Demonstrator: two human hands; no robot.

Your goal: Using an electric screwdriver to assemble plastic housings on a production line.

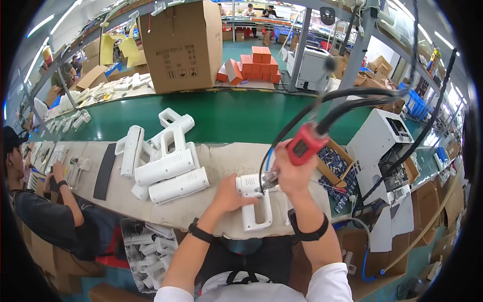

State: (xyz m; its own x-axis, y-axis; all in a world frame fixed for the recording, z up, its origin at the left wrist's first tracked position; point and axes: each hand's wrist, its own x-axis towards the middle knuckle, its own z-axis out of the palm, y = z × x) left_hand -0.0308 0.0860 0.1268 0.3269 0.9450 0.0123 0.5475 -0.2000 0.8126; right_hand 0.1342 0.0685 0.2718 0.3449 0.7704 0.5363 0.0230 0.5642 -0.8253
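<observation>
A box (pixel 127 256) of white parts (pixel 156 246) stood low on the left, beside the person's legs. Black bands (pixel 201 230) circled both wrists. On the pale-topped counter (pixel 219 158), close to its front edge, lay a white housing (pixel 248 215) with a looped handle, directly before the person. The left grip (pixel 230 194) was clamped on the housing's left side, thumb stretched toward the loop. The right grip (pixel 294 173) was wrapped around a red tool (pixel 306 143), held tilted above the housing; its metal nose (pixel 270 178) pointed down to where the handle met the body, though I could not tell whether the tip touched.

Right of the hands, a cardboard tray (pixel 327 174) held small dark pieces (pixel 332 160), more of them spilling beside it. Farther right stood a white machine (pixel 375 136). To the left, similar white housings (pixel 166 168) lay heaped together, with a flat black strip (pixel 104 173) next to them and a seated co-worker (pixel 48 216) in dark clothes past that.

Beyond the counter ran a green surface (pixel 241 113); on its far side stood a tall carton (pixel 183 55) and, to the right, stacked orange boxes (pixel 259 65).
</observation>
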